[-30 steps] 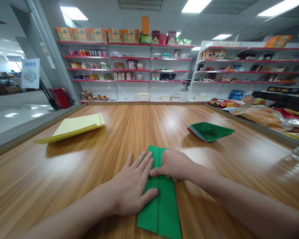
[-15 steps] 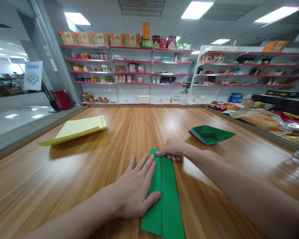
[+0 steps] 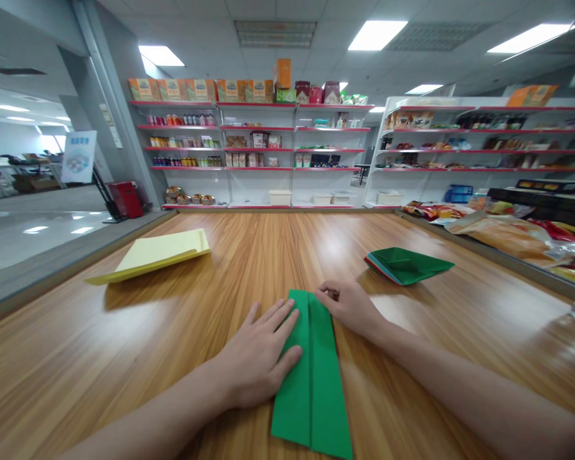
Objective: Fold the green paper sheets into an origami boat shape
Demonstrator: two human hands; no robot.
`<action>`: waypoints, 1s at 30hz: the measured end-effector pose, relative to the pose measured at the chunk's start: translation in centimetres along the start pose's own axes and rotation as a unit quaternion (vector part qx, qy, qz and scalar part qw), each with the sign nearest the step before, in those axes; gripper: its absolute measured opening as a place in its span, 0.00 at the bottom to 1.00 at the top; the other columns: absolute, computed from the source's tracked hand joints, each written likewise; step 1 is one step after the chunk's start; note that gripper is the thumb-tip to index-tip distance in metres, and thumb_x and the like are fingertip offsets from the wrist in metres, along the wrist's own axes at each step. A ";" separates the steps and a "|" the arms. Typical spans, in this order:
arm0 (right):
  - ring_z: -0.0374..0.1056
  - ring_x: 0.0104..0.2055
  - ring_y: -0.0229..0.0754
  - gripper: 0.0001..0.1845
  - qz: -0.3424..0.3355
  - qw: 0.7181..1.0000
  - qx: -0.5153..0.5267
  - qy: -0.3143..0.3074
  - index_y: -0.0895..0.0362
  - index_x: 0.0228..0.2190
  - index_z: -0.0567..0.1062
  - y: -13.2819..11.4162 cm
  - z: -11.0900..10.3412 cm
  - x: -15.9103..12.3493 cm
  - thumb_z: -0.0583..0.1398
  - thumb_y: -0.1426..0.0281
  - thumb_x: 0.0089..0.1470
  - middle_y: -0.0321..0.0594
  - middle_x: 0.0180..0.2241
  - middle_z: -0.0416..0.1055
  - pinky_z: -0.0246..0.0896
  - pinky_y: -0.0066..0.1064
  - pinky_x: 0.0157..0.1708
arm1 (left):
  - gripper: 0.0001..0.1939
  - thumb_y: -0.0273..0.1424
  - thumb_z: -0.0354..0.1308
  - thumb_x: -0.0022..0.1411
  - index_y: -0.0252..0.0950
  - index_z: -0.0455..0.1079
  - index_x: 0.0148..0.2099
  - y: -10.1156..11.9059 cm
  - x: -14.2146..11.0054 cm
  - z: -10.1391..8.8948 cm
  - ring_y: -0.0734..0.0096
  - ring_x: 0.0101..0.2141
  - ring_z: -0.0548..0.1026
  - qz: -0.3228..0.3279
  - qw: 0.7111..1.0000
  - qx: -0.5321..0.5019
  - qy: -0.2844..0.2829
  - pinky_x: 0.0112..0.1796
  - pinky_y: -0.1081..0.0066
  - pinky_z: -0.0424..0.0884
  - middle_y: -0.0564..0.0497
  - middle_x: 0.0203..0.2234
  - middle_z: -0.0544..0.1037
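A sheet of green paper [image 3: 328, 383] lies lengthwise in front of me, both long sides folded in to meet at a narrow seam down its middle. My left hand [image 3: 261, 361] rests flat on its left half, fingers spread. At the far right corner of the strip is my right hand [image 3: 352, 306], its fingers curled and the thumb and forefinger pinched at the paper's edge. Part of the left flap is hidden under my left hand.
A pad of yellow paper [image 3: 160, 252] lies at the left of the wooden table [image 3: 249, 255]. To the right sits a stack of coloured sheets [image 3: 407, 263], green on top. Packaged snacks [image 3: 498, 233] line the right edge. Stocked shelves [image 3: 259, 150] stand beyond.
My right hand has shifted slightly right, from the top edge near the seam to the far right corner, and its fingers have curled. My left hand stays nearly in place. The camera has tilted up slightly.
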State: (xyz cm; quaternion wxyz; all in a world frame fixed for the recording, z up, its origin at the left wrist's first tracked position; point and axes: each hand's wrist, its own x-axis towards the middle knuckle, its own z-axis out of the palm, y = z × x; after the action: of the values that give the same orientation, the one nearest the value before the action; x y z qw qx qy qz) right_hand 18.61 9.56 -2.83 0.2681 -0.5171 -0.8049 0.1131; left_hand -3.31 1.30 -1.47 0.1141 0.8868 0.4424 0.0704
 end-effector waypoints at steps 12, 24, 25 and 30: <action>0.59 0.20 0.32 0.08 -0.171 0.980 0.052 -0.085 0.57 0.28 0.75 -1.0 0.2 -0.9 0.61 0.65 0.49 0.31 0.18 0.64 0.48 0.23 0.23 | 0.28 0.44 0.34 0.67 0.43 0.45 0.66 -0.6 1.3 0.8 0.62 0.64 0.44 -0.030 0.999 0.031 0.017 0.59 0.47 0.45 0.51 0.65 0.44; 0.42 0.16 0.29 0.21 -0.267 0.947 -0.043 -0.171 0.61 0.12 0.67 -2.8 -0.6 -1.5 0.58 0.65 0.52 0.29 0.11 0.55 0.38 0.25 0.19 | 0.30 0.46 0.32 0.67 0.39 0.45 0.66 -0.9 1.0 1.3 0.61 0.64 0.44 -0.029 0.998 0.051 0.024 0.59 0.47 0.46 0.50 0.65 0.43; 0.42 0.16 0.29 0.21 -0.272 0.945 -0.044 -0.176 0.61 0.13 0.67 -3.0 -0.6 -1.6 0.58 0.65 0.52 0.30 0.11 0.55 0.38 0.25 0.19 | 0.30 0.46 0.32 0.67 0.39 0.45 0.66 -0.9 1.0 1.3 0.61 0.64 0.44 -0.030 0.998 0.052 0.024 0.59 0.47 0.46 0.50 0.65 0.43; 0.42 0.17 0.30 0.19 -0.303 0.928 -0.046 -0.210 0.60 0.13 0.68 -3.6 -0.8 -2.1 0.58 0.66 0.52 0.31 0.12 0.60 0.39 0.25 0.19 | 0.30 0.45 0.33 0.67 0.38 0.45 0.66 -1.0 1.1 1.4 0.60 0.64 0.45 -0.033 0.998 0.051 0.024 0.59 0.47 0.46 0.49 0.65 0.43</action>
State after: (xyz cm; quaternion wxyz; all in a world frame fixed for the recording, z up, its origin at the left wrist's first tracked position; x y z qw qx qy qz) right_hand 16.96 6.00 -1.17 0.0901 -0.2251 -0.9655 0.0951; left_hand -3.08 2.58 -3.09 0.0605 0.8746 0.4766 0.0651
